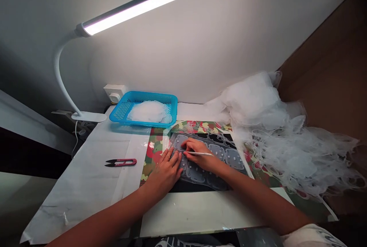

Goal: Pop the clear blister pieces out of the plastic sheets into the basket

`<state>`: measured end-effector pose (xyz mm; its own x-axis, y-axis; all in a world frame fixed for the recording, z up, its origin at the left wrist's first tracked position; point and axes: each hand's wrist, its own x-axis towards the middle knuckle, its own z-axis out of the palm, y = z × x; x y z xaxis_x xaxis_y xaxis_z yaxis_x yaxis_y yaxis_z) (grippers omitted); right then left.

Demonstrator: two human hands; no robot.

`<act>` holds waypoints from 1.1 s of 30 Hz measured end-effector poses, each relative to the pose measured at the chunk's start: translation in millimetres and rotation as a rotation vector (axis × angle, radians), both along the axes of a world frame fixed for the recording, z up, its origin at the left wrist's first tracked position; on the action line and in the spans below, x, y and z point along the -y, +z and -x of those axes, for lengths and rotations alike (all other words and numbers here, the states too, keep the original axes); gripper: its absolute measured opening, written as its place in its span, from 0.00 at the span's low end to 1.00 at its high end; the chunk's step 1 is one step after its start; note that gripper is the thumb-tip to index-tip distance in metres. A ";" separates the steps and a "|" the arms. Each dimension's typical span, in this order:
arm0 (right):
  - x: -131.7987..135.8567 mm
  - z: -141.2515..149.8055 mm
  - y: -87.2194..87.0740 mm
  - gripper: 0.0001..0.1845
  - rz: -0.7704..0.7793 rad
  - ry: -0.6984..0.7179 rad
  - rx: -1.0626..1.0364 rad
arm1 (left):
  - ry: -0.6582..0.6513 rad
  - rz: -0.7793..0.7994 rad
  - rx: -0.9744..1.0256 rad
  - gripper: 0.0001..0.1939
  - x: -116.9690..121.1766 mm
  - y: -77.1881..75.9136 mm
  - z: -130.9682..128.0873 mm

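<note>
A clear sheet of thin moulded pieces [196, 172] lies over a black surface in front of me. My left hand [168, 166] rests flat on the sheet's left end, fingers stretched out. Pinched in my right hand [197, 153] is a thin white pen-like stick [205, 154]; its tip is at the sheet, close to my left fingertips. What the tip touches is too small to make out. Rounded rectangular pieces with small pale dots show in the sheet to the right of my right hand.
A blue basket [117, 114] holding a white translucent pile [149, 111] stands at the back. Red-handled thread snips [120, 162] lie on the left. Heaped translucent scraps [298, 155] cover the right side. A lamp [88, 117] stands at the back left, its lit bar overhead.
</note>
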<state>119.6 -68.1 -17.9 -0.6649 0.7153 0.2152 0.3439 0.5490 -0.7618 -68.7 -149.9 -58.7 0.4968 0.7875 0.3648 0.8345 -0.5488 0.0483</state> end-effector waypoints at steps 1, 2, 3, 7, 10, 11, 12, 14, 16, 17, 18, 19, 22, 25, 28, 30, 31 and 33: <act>1.0 0.1 -1.9 0.09 -0.018 0.009 0.009 | -0.003 0.000 -0.013 0.21 0.4 -0.2 0.1; 1.6 1.0 -3.7 0.08 -0.047 0.017 0.021 | -0.005 -0.002 -0.025 0.21 0.6 -0.3 0.3; 1.5 2.5 -5.1 0.07 -0.085 0.026 0.033 | -0.005 -0.006 -0.036 0.21 0.6 -0.2 0.4; -13.7 0.4 0.5 0.09 -0.175 -0.016 0.044 | 0.025 0.003 -0.041 0.20 0.4 2.5 0.1; -40.8 -22.3 14.9 0.11 -0.146 -0.331 -0.034 | 0.041 0.054 -0.038 0.20 2.9 7.6 -1.2; -50.2 -32.5 19.5 0.12 -0.128 -0.468 -0.060 | 0.043 0.072 -0.037 0.20 4.1 9.7 -1.6; -58.5 -42.5 23.3 0.13 -0.111 -0.590 -0.086 | 0.043 0.087 -0.032 0.20 5.0 12.1 -1.8; -68.6 -58.2 28.3 0.17 -0.041 -0.730 -0.158 | 0.049 0.115 -0.007 0.19 3.8 18.6 -1.2; -67.5 -64.6 31.0 0.21 0.086 -0.722 -0.267 | 0.061 0.167 0.052 0.16 -4.0 28.5 0.7; -62.8 -64.0 32.3 0.22 0.157 -0.679 -0.325 | 0.071 0.209 0.101 0.16 -10.8 34.9 1.8; -55.7 -61.2 34.0 0.22 0.216 -0.625 -0.373 | 0.081 0.265 0.173 0.17 -19.4 41.9 2.6; -46.8 -56.8 36.1 0.22 0.254 -0.569 -0.403 | 0.092 0.340 0.273 0.19 -29.2 49.2 2.9; -16.7 -38.6 44.7 0.16 0.249 -0.419 -0.367 | 0.122 0.724 0.717 0.31 -60.1 65.8 -0.6; 1.4 -23.6 51.6 0.13 0.257 -0.226 -0.250 | 0.080 1.039 1.017 0.36 -80.9 65.3 -9.1; -5.3 -18.5 51.6 0.14 0.342 -0.216 -0.259 | 0.066 0.944 1.026 0.27 -87.3 52.2 -16.0; -19.1 -19.2 48.1 0.16 0.431 -0.271 -0.322 | 0.096 0.822 0.995 0.21 -86.4 43.9 -17.9; -26.2 -19.9 45.8 0.17 0.480 -0.273 -0.333 | 0.109 0.766 0.977 0.19 -85.1 41.3 -18.2; -38.2 -20.5 41.0 0.18 0.553 -0.240 -0.298 | 0.128 0.672 0.939 0.14 -82.1 39.1 -18.5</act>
